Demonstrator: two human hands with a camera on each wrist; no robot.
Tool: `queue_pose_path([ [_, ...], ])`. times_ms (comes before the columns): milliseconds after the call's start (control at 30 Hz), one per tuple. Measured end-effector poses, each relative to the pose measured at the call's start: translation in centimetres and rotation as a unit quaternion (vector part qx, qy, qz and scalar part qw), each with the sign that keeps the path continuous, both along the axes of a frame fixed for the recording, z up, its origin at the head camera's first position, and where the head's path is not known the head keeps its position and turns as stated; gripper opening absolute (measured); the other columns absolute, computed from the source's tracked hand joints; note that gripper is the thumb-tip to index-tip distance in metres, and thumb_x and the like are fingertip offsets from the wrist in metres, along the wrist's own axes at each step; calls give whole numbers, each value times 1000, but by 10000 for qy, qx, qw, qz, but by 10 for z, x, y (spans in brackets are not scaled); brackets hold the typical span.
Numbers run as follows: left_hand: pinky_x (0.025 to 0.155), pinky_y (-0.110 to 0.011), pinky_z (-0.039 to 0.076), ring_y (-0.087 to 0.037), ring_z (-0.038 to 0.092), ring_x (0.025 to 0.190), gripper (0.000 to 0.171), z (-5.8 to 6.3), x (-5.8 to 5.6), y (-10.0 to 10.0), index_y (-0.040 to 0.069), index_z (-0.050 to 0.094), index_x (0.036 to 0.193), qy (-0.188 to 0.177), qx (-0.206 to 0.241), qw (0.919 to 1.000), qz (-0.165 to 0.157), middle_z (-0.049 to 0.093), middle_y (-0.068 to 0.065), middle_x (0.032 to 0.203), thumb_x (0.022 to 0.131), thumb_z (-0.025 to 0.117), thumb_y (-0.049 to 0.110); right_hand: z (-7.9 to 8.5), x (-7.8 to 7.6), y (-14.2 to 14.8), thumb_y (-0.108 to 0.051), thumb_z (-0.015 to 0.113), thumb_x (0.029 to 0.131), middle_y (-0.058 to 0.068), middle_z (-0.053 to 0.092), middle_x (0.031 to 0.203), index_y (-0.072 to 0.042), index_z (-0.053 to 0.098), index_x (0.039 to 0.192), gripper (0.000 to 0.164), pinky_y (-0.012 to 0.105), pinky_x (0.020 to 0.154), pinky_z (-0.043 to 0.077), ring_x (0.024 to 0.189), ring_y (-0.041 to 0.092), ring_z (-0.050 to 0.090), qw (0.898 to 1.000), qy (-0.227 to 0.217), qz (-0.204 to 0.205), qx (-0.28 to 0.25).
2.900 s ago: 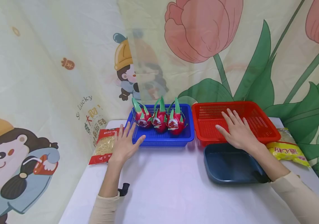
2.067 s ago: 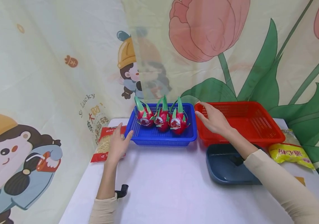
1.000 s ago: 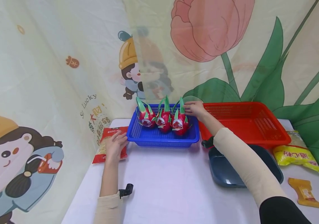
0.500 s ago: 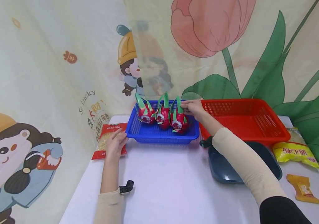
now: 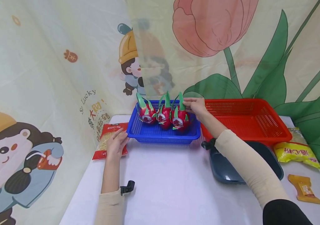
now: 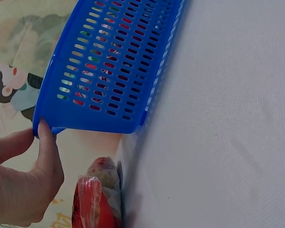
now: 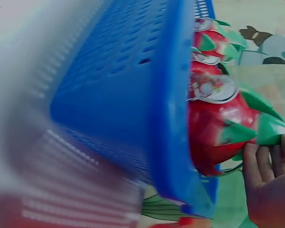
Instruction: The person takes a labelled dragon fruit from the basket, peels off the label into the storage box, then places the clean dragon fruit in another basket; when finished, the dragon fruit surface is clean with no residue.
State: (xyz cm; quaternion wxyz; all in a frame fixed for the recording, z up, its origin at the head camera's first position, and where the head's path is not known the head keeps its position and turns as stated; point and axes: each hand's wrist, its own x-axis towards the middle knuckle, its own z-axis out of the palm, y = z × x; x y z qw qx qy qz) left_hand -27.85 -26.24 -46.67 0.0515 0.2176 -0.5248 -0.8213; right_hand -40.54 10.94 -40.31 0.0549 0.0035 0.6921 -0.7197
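Note:
Three red dragon fruits with green leaves and round labels stand in a blue plastic basket (image 5: pixel 162 139). My right hand (image 5: pixel 195 107) pinches the green top leaf of the rightmost dragon fruit (image 5: pixel 180 120); the right wrist view shows the fingers (image 7: pixel 263 164) at that leaf. The other two, the middle dragon fruit (image 5: pixel 164 117) and the left dragon fruit (image 5: pixel 147 115), stand beside it. At the basket's front left corner, my left hand (image 5: pixel 116 143) holds the rim between thumb and finger, as the left wrist view shows at the basket's corner (image 6: pixel 46 111).
A red basket (image 5: pixel 247 122) adjoins the blue one on the right. In front of it lies a dark blue tray (image 5: pixel 230 175), partly under my right forearm. A red pasta bag (image 5: pixel 100 153) lies left, a yellow bag (image 5: pixel 297 153) and an orange packet (image 5: pixel 304 189) right.
My right hand has moved left from over the red basket to the rightmost dragon fruit and taken its leaf, which now stands slightly higher. My left hand has come to the blue basket's corner.

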Motion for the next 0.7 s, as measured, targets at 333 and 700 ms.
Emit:
queue_pose_path([
  [333, 107, -33, 52, -24, 66, 126, 60, 3, 1, 2, 10, 46, 158, -51, 15, 10000, -42, 56, -15, 149, 101, 66, 4, 31, 20, 1, -13, 72, 100, 2, 79, 104, -4, 68, 137, 39, 30, 84, 63, 102, 21, 76, 9985, -169, -56, -521],
  [700, 102, -29, 55, -26, 63, 129, 59, 5, 2, 3, 11, 47, 157, -102, 56, 9999, -6, 57, -14, 147, 102, 66, 5, 55, 56, 5, -13, 70, 101, 0, 80, 96, -4, 66, 140, 40, 30, 81, 64, 86, 15, 78, 9911, -692, 224, -1114],
])
